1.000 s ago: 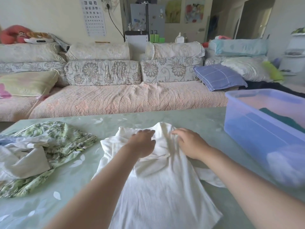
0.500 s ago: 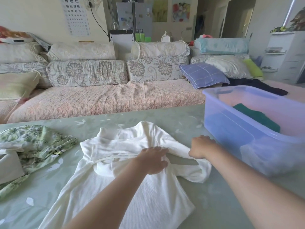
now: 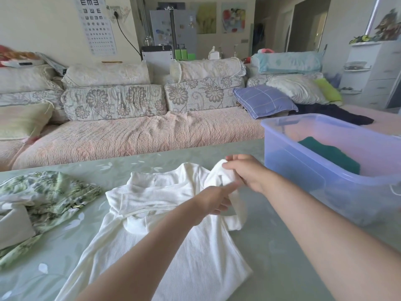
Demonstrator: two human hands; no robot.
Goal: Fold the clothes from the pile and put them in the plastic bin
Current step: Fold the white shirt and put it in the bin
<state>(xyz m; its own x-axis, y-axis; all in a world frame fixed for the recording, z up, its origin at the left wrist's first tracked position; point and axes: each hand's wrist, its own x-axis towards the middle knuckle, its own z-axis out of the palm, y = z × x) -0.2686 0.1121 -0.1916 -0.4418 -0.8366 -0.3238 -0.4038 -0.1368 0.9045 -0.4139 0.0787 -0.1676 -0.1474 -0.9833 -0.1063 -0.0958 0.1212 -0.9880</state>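
White ribbed long-sleeve shirt (image 3: 173, 253) lies flat on the table (image 3: 277, 240), centre of my view, collar end away from me, hem toward me. Its left-side sleeve is folded across the chest. The other sleeve (image 3: 237, 216) is lifted off the table. Right hand (image 3: 245, 172) has it: grip narrow, fingers curled and pinching the raised fold of sleeve. Left hand (image 3: 214, 199) sits just under that, against the same sleeve, fingers curled, one digit stretched along the cloth. I cannot tell if that grip actually holds fabric.

Plastic bin (image 3: 293, 168), translucent blue, stands on the table just right of the hands, apart from the shirt. A dark green garment (image 3: 329, 153) lies inside. The pile (image 3: 45, 192), green leaf-print cloth plus something white, is at the table's left edge, apart from the shirt.

Behind the table I see a sofa (image 3: 130, 133) with a blue checked cushion (image 3: 263, 101), and an eye chart (image 3: 97, 25) on the wall.
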